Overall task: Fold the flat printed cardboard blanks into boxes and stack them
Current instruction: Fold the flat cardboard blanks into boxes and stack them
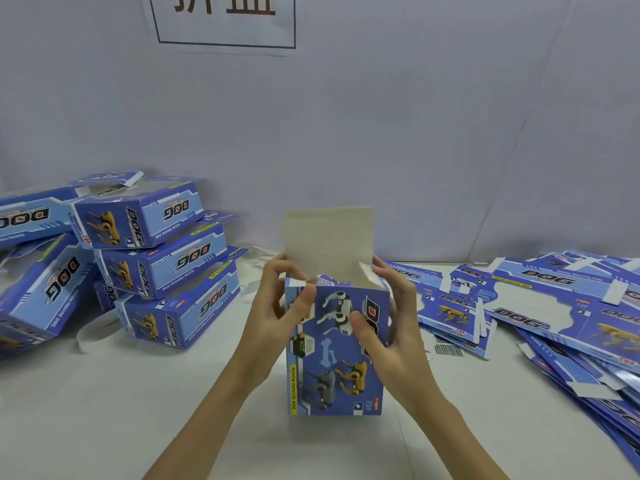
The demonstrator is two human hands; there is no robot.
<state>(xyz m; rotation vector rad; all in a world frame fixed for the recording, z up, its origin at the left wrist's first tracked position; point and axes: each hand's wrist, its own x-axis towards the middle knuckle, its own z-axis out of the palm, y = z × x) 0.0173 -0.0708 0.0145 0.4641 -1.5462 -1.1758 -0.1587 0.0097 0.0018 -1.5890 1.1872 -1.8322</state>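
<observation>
A blue printed box (pixel 337 368) with robot-dog pictures stands upright on the white table in front of me. Its grey-lined top lid flap (pixel 329 240) sticks straight up and the top is open. My left hand (pixel 277 320) grips the box's upper left corner, thumb on the front face and fingers at the small side flap. My right hand (pixel 384 323) grips the upper right corner, thumb across the front print and fingers touching the right side flap. A stack of folded boxes (pixel 162 268) lies at the left. Flat printed blanks (pixel 540 306) are spread at the right.
More folded boxes (pixel 38 282) lie tumbled at the far left. White paper strips (pixel 93 330) curl on the table by the stack. A pale wall with a framed sign (pixel 225 19) rises behind. The blanks reach the table's right edge.
</observation>
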